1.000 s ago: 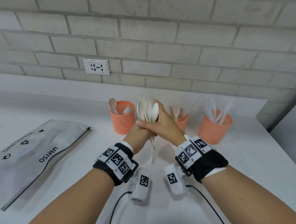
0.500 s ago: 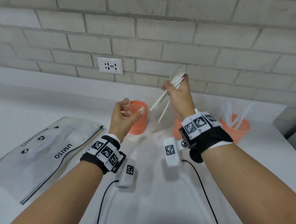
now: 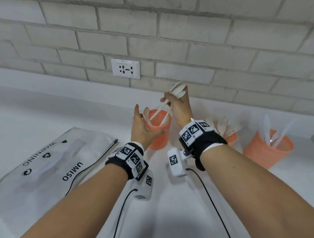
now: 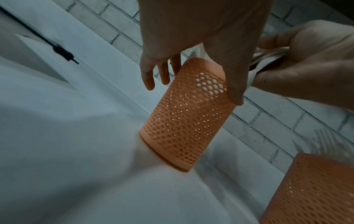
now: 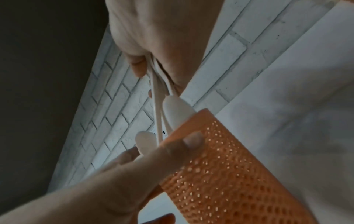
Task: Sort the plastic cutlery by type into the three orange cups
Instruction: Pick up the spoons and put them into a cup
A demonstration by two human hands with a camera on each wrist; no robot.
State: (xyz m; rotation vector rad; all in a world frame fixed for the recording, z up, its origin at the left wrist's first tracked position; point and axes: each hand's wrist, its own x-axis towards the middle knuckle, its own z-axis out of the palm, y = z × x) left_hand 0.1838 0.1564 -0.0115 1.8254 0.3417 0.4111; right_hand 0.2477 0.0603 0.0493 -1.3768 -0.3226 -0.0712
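Orange perforated plastic cup [image 3: 159, 131] stands on the white countertop [image 3: 173, 207], farthest left of three, with your left hand [image 3: 141, 127] cupped against its near side: thumb pressed on the rim, the other fingers [image 4: 148, 75] loosely spread beyond it. Your right hand [image 3: 180, 107] is raised above that cup, fingers pinching a bundle of white plastic spoons [image 3: 167, 104] by their bowls, handles slanting down into the cup's mouth. Two more spoon bowls [image 5: 177, 112] already poke above the rim. Middle orange cup [image 3: 230, 138], holding forks, sits partly hidden behind your right wrist; right orange cup [image 3: 267, 148] holds knives. Grey zip bag [image 3: 44, 163] lies left.
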